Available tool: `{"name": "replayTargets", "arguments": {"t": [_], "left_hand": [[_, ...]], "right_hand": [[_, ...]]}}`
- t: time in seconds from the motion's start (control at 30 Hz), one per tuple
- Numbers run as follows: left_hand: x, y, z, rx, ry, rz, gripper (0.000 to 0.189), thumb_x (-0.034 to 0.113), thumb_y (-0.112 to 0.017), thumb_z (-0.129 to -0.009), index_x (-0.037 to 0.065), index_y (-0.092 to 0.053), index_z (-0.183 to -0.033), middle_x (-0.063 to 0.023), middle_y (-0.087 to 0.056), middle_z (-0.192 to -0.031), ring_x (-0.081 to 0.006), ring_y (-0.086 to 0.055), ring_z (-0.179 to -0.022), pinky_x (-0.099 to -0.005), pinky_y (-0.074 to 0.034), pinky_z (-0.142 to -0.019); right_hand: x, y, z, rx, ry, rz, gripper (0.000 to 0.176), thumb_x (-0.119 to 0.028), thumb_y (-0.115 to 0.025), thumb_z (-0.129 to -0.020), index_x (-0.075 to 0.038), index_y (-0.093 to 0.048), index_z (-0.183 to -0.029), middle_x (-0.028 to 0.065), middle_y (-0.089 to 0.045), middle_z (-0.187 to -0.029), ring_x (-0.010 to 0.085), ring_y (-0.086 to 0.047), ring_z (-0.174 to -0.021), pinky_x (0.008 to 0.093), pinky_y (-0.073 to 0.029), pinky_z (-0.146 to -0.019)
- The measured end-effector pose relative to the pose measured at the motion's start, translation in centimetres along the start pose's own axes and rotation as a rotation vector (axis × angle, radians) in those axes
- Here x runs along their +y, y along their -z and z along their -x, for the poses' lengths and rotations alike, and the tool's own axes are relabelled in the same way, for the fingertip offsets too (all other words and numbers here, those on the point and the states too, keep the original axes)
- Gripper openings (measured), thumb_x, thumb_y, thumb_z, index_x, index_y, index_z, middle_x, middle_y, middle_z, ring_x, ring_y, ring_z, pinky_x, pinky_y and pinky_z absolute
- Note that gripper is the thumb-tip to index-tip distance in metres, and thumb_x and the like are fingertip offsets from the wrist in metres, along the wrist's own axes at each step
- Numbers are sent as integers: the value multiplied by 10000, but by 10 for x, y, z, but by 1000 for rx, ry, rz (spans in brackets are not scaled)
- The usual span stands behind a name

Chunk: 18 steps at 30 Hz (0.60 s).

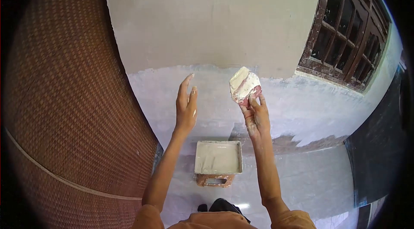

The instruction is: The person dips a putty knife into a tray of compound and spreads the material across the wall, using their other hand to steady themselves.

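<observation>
My right hand [257, 114] grips a reddish plaster scraper [254, 93] by its lower edge. Thick cream-white filler [239, 81] covers most of the scraper's face. Raised at the left, my left hand [186, 107] holds nothing, its fingers apart and smeared with white. Both hands are in front of a wall [207, 26] with a beige upper coat and a paler, whitish lower band. Below and between my forearms, a rectangular tray [219, 173] of creamy filler rests on a small orange-brown stool [202, 180].
A woven mat panel [77, 91] stands along the left side. At the upper right is a brown wooden window [340, 35] with a splashed frame. Pale sheeting [302, 177] covers the floor, and a dark panel [375, 142] stands at the right.
</observation>
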<state>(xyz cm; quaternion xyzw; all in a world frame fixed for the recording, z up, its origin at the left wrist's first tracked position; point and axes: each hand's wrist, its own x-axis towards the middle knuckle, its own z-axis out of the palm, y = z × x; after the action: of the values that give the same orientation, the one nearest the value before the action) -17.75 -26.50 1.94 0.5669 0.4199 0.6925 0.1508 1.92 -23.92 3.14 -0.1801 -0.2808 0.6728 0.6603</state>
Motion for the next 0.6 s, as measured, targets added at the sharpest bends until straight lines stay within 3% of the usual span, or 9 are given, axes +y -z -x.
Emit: {"name": "replayTargets", "arguments": {"t": [0.13, 0.2, 0.27, 0.33, 0.43, 0.53, 0.6], "left_hand": [[18, 18, -7, 21, -134, -172, 415, 177, -426, -973, -22, -408, -1336, -198, -444, -1368, -324, -381, -1317, -406, -286, -1092], [25, 21, -17, 23, -188, -204, 409, 178, -430, -971, -21, -416, -1328, -199, -448, -1361, -330, -384, -1313, -413, -294, -1088], [30, 25, -29, 28, -264, -293, 405, 179, -442, -966, -17, -422, -1320, -200, -449, -1355, -340, -393, -1302, -428, -308, -1077], [10, 33, -28, 43, -338, -332, 406, 179, -443, -964, -14, -423, -1320, -200, -447, -1357, -347, -396, -1296, -433, -312, -1073], [10, 31, -63, 55, -426, -402, 407, 182, -448, -961, -9, -429, -1319, -201, -441, -1361, -357, -400, -1287, -440, -319, -1063], [9, 24, -111, 75, -482, -450, 419, 210, -465, -953, 4, -445, -1317, -196, -437, -1369, -357, -401, -1287, -444, -322, -1049], [2, 22, -139, 108, -535, -498, 438, 243, -473, -949, 11, -447, -1320, -191, -441, -1369, -357, -396, -1291, -454, -319, -1041]], "right_hand": [[0, -15, 8, -32, 33, 11, 456, -20, -455, -964, -40, -328, -1402, 141, -506, -1269, 236, -562, -1115, 394, -485, -985], [-1, -22, 0, -122, 73, -38, 418, 15, -441, -952, 55, -326, -1352, 188, -475, -1290, 284, -536, -1176, 426, -479, -1013], [0, -34, -6, -146, 79, -40, 398, 2, -442, -955, 61, -350, -1338, 183, -480, -1286, 277, -541, -1168, 413, -484, -1008], [17, -32, -9, -175, 108, -36, 380, -11, -443, -958, 66, -374, -1323, 178, -485, -1282, 270, -545, -1161, 400, -489, -1003], [9, -57, -36, -178, 140, 1, 353, -44, -466, -957, 55, -424, -1293, 145, -517, -1226, 224, -578, -1075, 350, -531, -928], [-3, -87, -73, -213, 218, 66, 397, -47, -466, -958, 65, -391, -1331, 136, -496, -1270, 219, -543, -1117, 374, -479, -990], [-3, -110, -100, -210, 295, 56, 400, -55, -488, -954, 53, -401, -1329, 124, -509, -1250, 209, -554, -1091, 360, -494, -950]]}}
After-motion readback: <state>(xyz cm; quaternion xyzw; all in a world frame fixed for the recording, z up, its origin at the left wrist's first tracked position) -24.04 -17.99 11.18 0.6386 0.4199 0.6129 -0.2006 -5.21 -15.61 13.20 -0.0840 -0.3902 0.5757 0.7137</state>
